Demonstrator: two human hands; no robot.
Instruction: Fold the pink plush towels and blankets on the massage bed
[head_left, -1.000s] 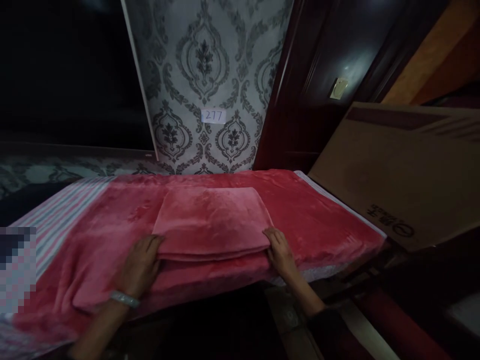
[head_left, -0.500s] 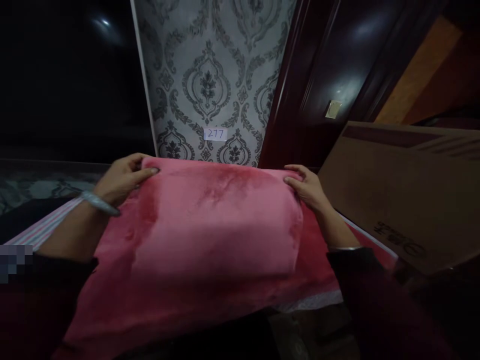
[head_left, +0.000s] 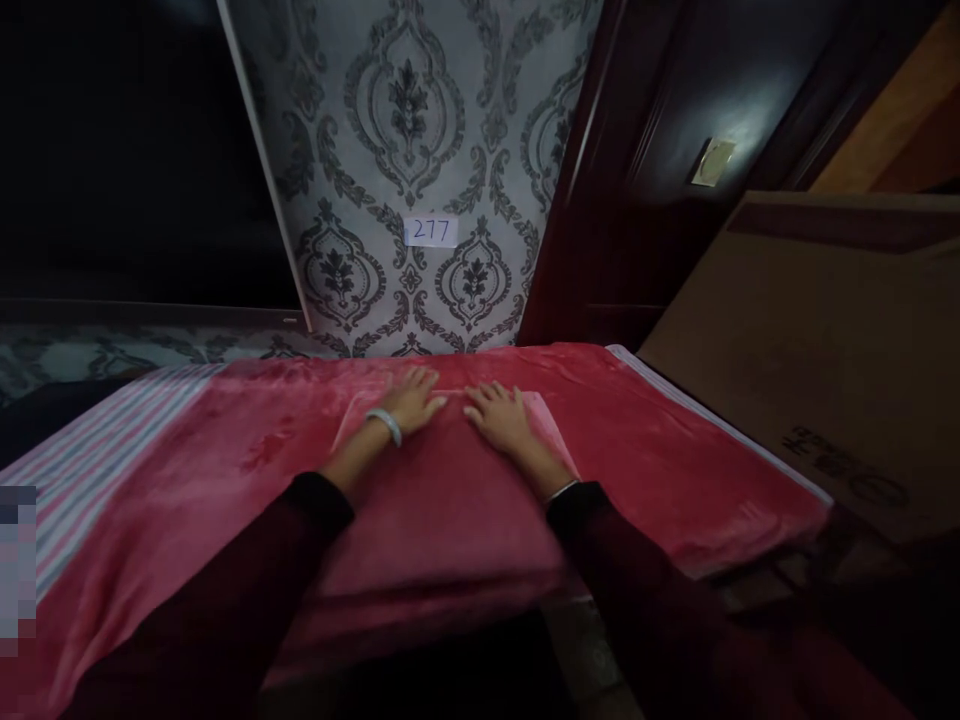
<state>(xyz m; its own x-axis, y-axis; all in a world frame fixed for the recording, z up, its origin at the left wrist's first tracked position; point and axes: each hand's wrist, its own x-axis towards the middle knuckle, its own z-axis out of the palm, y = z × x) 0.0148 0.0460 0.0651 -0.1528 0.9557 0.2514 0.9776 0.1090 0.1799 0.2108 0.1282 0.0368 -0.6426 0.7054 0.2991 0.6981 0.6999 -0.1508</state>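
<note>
A pink plush cloth [head_left: 442,500] lies flat in front of me, its paler edges showing at both sides. My left hand [head_left: 411,402] rests palm down on its far left part, fingers spread, with a pale bracelet at the wrist. On the far right part lies my right hand [head_left: 501,415], also palm down with fingers apart. Neither hand grips anything. Beneath the cloth spreads a red plush blanket [head_left: 660,450] that covers the surface. Whether the cloth is folded in layers I cannot tell.
Striped fabric [head_left: 112,440] borders the blanket on the left. A large cardboard box [head_left: 825,360] stands close at the right. Behind are a patterned wall [head_left: 409,110] with a paper label [head_left: 431,231], a dark screen [head_left: 135,160] and a dark wooden panel [head_left: 637,200] with a switch [head_left: 713,162].
Both hands have let go of the cloth's far corners and moved inward, now flat on it. The cloth has come down from a raised position onto the blanket.
</note>
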